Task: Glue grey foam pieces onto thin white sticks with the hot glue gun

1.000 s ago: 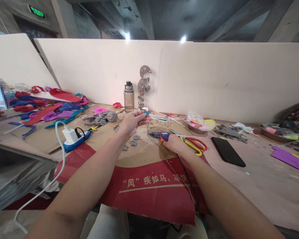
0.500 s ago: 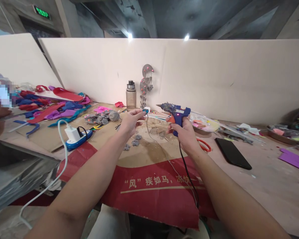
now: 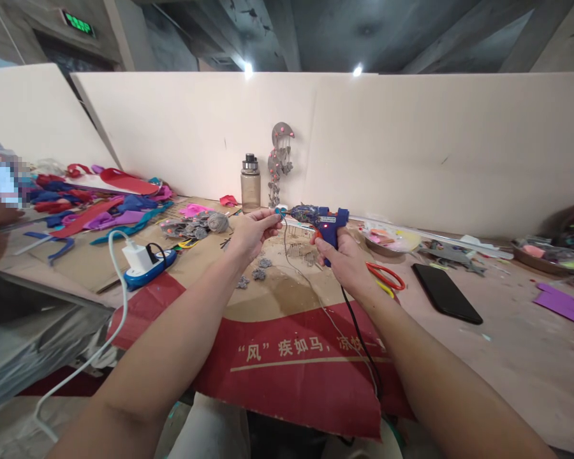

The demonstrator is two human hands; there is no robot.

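Above the cardboard (image 3: 306, 395), near mid-table: left hand (image 3: 254, 234) holds a small teal piece (image 3: 280, 211) pinched narrowly between thumb and forefinger, the other fingers loosely curled. Right hand (image 3: 347, 258) has its fingers closed round the grip of a blue glue gun (image 3: 332, 224), small red light showing on its side. Gun roughly level, nozzle pointing left, its tip at the teal piece; contact too small to confirm. Thin grey string (image 3: 296, 268) runs down from beside the left fingertips, over the cardboard. Black cable (image 3: 356, 319) drops from the gun's grip.

Below the left hand, a few grey cutouts (image 3: 259, 274) lie on the cardboard. Left of them, a grey yarn ball (image 3: 218, 222) beside a pile of grey pieces (image 3: 186, 227); further left, a blue power strip (image 3: 150, 273) with a white plug in it. Behind: bottle (image 3: 251, 190) upright, grey ornament (image 3: 282, 156) with pink dots against the white board (image 3: 392, 140). Right of the right hand, red and yellow handles (image 3: 387, 275), then a black phone (image 3: 447, 293), flat on the table (image 3: 521, 357).
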